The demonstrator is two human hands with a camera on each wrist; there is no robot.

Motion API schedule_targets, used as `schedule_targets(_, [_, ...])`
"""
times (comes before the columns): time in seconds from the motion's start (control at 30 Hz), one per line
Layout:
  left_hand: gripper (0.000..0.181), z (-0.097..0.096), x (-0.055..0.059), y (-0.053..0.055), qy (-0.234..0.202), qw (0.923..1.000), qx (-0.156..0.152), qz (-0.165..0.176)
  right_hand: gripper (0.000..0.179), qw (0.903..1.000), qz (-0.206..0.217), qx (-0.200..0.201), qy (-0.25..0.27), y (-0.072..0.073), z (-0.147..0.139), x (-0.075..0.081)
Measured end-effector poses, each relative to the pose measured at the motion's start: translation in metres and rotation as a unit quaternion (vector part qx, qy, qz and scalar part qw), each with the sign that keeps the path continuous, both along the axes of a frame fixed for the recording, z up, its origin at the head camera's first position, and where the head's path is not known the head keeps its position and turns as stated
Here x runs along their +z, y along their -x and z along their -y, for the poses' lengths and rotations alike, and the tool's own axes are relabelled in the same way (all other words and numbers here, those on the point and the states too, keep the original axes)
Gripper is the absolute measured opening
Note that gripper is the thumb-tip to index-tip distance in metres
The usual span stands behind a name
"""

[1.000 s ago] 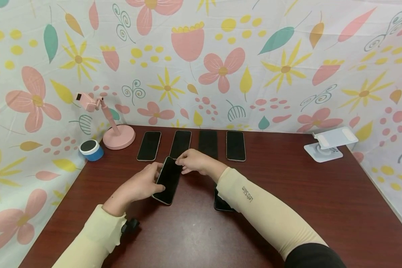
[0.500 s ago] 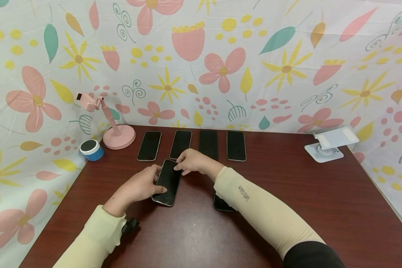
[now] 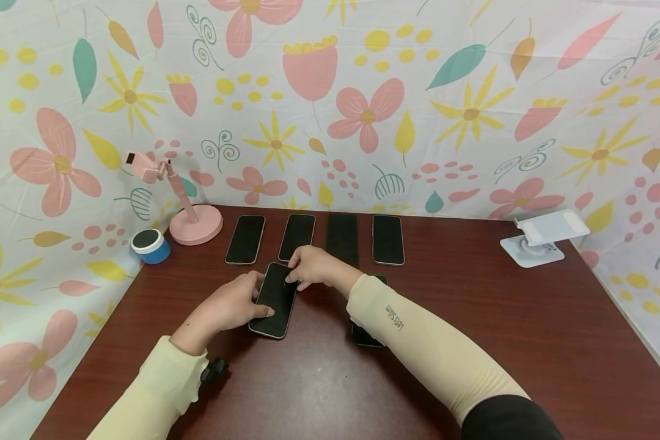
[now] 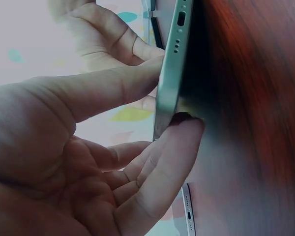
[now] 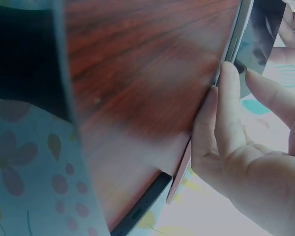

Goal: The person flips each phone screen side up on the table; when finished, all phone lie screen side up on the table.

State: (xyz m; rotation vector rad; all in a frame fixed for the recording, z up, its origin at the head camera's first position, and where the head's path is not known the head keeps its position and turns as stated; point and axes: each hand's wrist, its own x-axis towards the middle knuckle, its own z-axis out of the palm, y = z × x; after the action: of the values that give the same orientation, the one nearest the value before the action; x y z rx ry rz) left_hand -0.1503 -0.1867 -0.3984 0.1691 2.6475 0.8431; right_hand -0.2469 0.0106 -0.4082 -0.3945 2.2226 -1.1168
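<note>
A black-screened smartphone lies between both hands above the table. My left hand grips its lower left side, thumb on the screen and fingers beneath. In the left wrist view, the phone's bottom edge shows its charging port and is raised off the wood. At the upper right corner, my right hand pinches the phone, with the thumb over the screen and fingertips along the side button edge. Another phone lies partly hidden under the right sleeve.
Along the back of the brown table lie several phones, including a left one and a right one. A pink phone stand and blue jar are at left. A white folding stand is at right.
The phone's far end has come slightly lower and nearer. My right thumb has shifted from its corner onto the screen, and the right forearm has moved a little left.
</note>
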Motion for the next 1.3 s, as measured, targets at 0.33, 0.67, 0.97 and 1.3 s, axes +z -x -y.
schedule_targets(0.33, [0.073, 0.002, -0.004, 0.003, 0.023, 0.9997, -0.012, 0.004, 0.033, 0.9994, -0.018, 0.005, -0.029, -0.003, 0.002, 0.003])
schedule_targets(0.67, [0.068, 0.001, -0.006, 0.006, 0.045, 0.9989, -0.012, -0.003, 0.042, 0.9979, -0.045, 0.018, -0.044, -0.003, 0.006, -0.001])
schedule_targets(0.97, [0.068, 0.0, -0.007, 0.008, 0.064, 0.998, -0.007, -0.002, 0.049, 0.9946, -0.063, 0.038, -0.073, -0.005, 0.006, 0.0])
schedule_targets(1.3, [0.045, -0.003, 0.0, 0.01, 0.131, 0.9898, -0.03, -0.048, 0.061, 0.9954, -0.059, 0.055, -0.053, -0.013, -0.013, 0.008])
